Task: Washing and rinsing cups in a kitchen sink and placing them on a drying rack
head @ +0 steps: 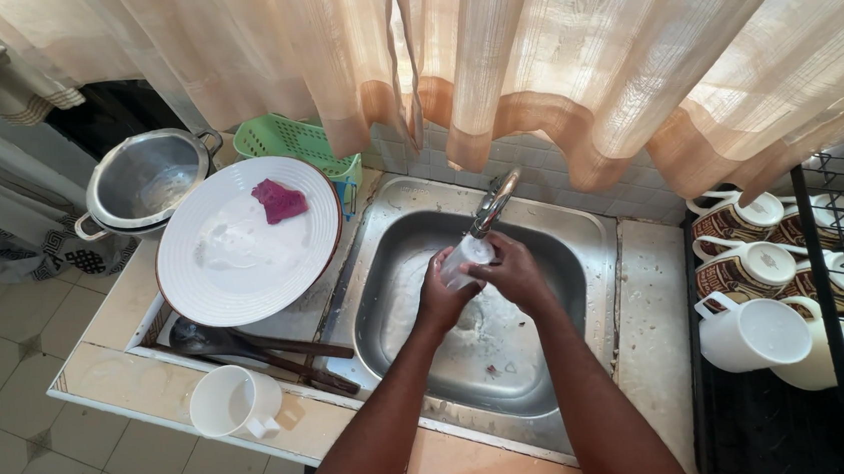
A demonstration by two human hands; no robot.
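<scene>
Both of my hands meet over the steel sink (pixel 397 239), just under the chrome tap (pixel 493 203). A small clear glass (pixel 466 259) is held between them. My left hand (pixel 439 296) cups it from the left and below. My right hand (pixel 515 272) wraps it from the right. Most of the glass is hidden by my fingers. The sink basin below is wet, with a little residue on its bottom.
Left of the sink, a big white plate (pixel 242 246) carries a purple-red sponge (pixel 280 200), with dark utensils (pixel 250 346) below and a white mug (pixel 234 402) at the counter edge. A steel pot (pixel 144 179) and green basket (pixel 289 137) stand behind. Mugs (pixel 756 331) fill a black rack at right.
</scene>
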